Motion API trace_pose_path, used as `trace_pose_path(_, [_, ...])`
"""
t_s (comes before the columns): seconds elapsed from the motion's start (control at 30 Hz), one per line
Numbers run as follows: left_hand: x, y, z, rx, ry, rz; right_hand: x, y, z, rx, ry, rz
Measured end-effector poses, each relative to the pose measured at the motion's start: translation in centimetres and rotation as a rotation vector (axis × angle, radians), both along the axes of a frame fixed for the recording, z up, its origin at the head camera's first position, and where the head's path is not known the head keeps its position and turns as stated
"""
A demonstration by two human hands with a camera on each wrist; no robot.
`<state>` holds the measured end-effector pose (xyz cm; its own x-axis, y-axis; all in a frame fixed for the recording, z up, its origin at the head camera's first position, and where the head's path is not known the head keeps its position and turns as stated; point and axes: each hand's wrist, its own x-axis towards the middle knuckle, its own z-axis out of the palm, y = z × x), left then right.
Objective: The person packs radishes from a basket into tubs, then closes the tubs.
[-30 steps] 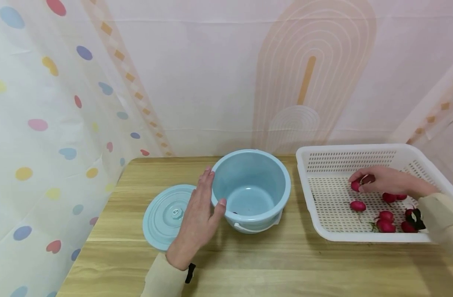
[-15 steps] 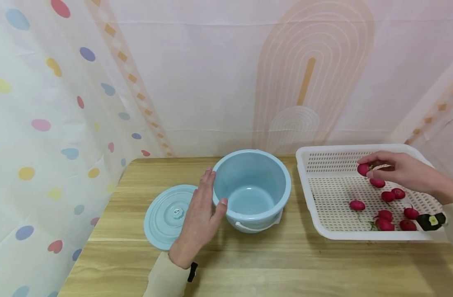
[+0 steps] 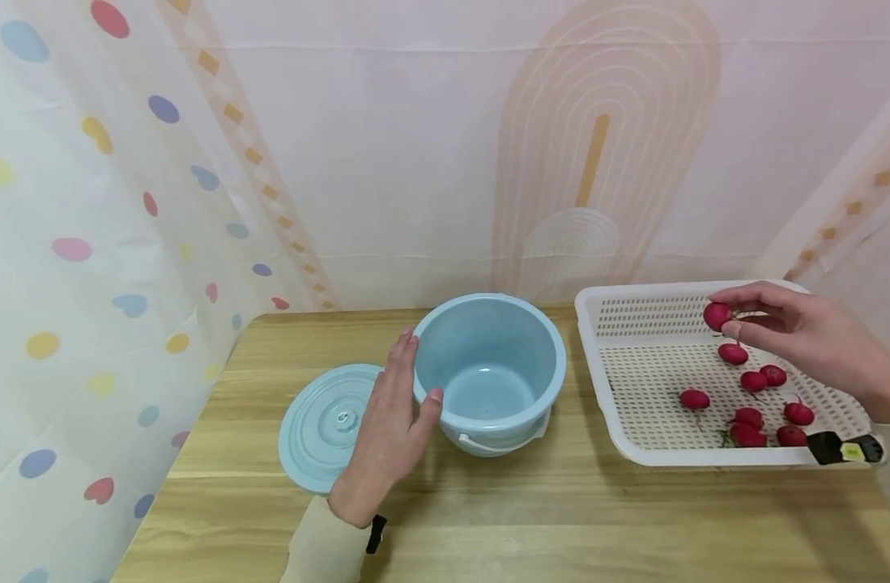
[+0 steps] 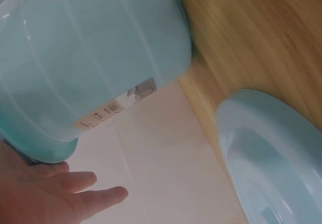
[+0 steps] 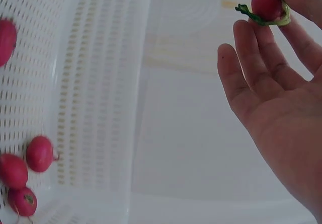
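My right hand (image 3: pixel 802 328) pinches a red radish (image 3: pixel 717 316) between thumb and fingertips, raised over the back part of a white basket (image 3: pixel 605 413). In the right wrist view a green stem bit trails from that radish (image 5: pixel 266 2). Several more radishes (image 3: pixel 747 436) lie on the basket floor. With its fingers straight, my left hand (image 3: pixel 389 429) rests along the left rim of a light blue bucket (image 3: pixel 488 417). In the left wrist view its fingertips (image 4: pixel 83 181) sit right at the rim, below the bucket wall (image 4: pixel 100 48), which carries a label.
A round light blue lid (image 3: pixel 317 429) lies on the wooden table (image 3: pixel 503 518), left of the bucket and partly behind my left hand. The bucket's white handle (image 3: pixel 499 445) hangs at its front. A patterned cloth (image 3: pixel 415 162) rises behind the table.
My right hand has taken hold of a radish in the basket and lifted it up, away from the basket floor. My left hand has stayed at the bucket rim.
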<state>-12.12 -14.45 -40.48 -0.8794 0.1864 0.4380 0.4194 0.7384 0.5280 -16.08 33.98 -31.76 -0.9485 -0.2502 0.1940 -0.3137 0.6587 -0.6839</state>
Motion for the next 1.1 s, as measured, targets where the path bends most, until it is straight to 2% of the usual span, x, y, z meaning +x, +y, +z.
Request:
trace_pose_path(0.1, [0.0,-0.1,0.1,-0.010,-0.009,0.009,0.5,-0.8,0.2,-0.012,0.011,-0.029])
trace_pose_path(0.27, [0.0,-0.2,0.3,-0.028,-0.024,0.023,1.2,-2.3,0.0,-0.119,0.057,-0.038])
trace_pose_path(0.4, [-0.2,-0.3,0.4,-0.037,-0.032,0.027,1.7,-3.5,-0.1,-0.211,0.121,-0.023])
trace_pose_path(0.5, [-0.2,-0.3,0.5,-0.042,-0.046,0.028,2.2,-4.5,0.1,-0.242,0.139,-0.003])
trace_pose_path(0.63, [-0.1,-0.3,0.5,-0.053,-0.067,0.034,3.0,-6.1,0.5,-0.240,0.107,-0.016])
trace_pose_path(0.77, [0.0,-0.5,0.5,-0.058,-0.058,0.039,3.9,-7.9,0.7,-0.247,0.074,-0.030])
trace_pose_path(0.87, [0.0,-0.6,0.5,-0.052,-0.048,0.043,4.2,-9.3,0.8,-0.268,0.087,-0.001])
trace_pose_path(0.93, [0.1,-0.7,0.4,-0.044,-0.047,0.045,4.1,-10.5,0.6,-0.345,0.135,0.064])
trace_pose_path(1.1, [0.2,-0.8,0.3,-0.030,-0.044,0.044,4.0,-13.2,0.2,-0.435,0.229,0.190])
